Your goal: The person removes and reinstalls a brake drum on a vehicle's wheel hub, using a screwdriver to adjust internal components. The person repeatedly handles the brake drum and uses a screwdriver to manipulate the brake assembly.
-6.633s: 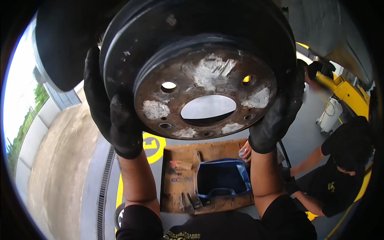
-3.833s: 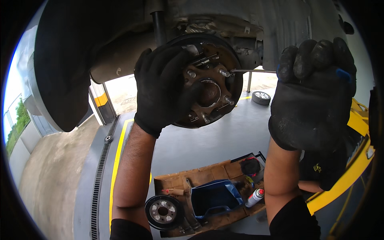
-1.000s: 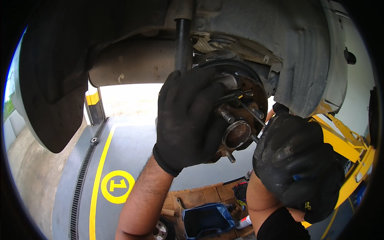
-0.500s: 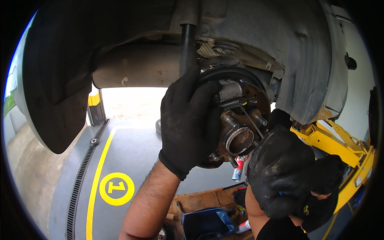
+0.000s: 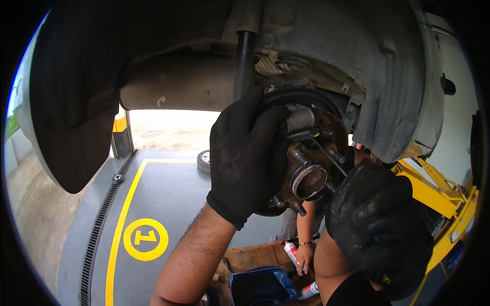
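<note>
A drum brake assembly [image 5: 334, 127] stands exposed in the wheel arch, with rusty wheel studs round its hub [image 5: 310, 182]. My left hand [image 5: 248, 158], in a black glove, wraps round the left side of the assembly, hiding that edge. Close to its fingertips are a grey wheel cylinder [image 5: 300, 118] and a coil spring [image 5: 298, 134]. My right hand [image 5: 375, 219], also gloved, is closed on a tool with a thin metal shaft [image 5: 327, 157]; the handle is hidden in my fist. The shaft slants up leftward across the brake, its tip at the spring's right end.
A black strut [image 5: 245, 66] drops behind my left hand. Behind the brake, a co-worker's bare hand [image 5: 304, 256] hangs beside a spray can [image 5: 291, 251]. Below sit a blue-edged tray [image 5: 263, 269] and another can [image 5: 308, 291]. A yellow lift [image 5: 429, 188] stands at right.
My right hand has shifted slightly rightward, with the thin shaft still at the spring. My left hand keeps its hold. A co-worker's arm now shows below the brake, beside the spray can.
</note>
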Action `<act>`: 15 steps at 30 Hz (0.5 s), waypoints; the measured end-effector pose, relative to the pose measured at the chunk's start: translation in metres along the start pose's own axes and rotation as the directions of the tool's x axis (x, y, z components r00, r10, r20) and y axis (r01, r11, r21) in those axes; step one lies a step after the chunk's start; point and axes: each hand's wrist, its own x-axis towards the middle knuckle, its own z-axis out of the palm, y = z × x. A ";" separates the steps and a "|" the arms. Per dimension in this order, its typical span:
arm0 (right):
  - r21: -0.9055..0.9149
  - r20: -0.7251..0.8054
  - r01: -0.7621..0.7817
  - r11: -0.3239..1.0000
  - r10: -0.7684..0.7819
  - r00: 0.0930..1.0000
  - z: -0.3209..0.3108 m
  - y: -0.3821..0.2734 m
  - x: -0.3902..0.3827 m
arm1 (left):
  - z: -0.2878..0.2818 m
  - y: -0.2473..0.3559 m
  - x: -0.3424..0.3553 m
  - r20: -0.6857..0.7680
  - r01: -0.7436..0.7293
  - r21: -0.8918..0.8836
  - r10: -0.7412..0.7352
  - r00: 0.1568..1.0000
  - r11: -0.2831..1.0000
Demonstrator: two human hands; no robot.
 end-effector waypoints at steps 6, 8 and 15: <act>-0.092 0.015 -0.054 0.994 0.056 0.998 -0.003 -0.018 0.002 | 0.022 0.015 0.007 -0.069 -0.028 -0.095 0.022 0.997 0.995; -0.021 -0.015 -0.052 0.998 0.052 0.999 0.001 -0.005 -0.008 | 0.008 0.001 0.002 -0.078 -0.061 -0.021 0.059 0.995 0.998; -0.145 0.023 -0.258 0.955 0.264 0.964 -0.060 -0.058 -0.018 | 0.022 -0.011 -0.014 0.048 -0.113 -0.050 0.116 0.992 0.992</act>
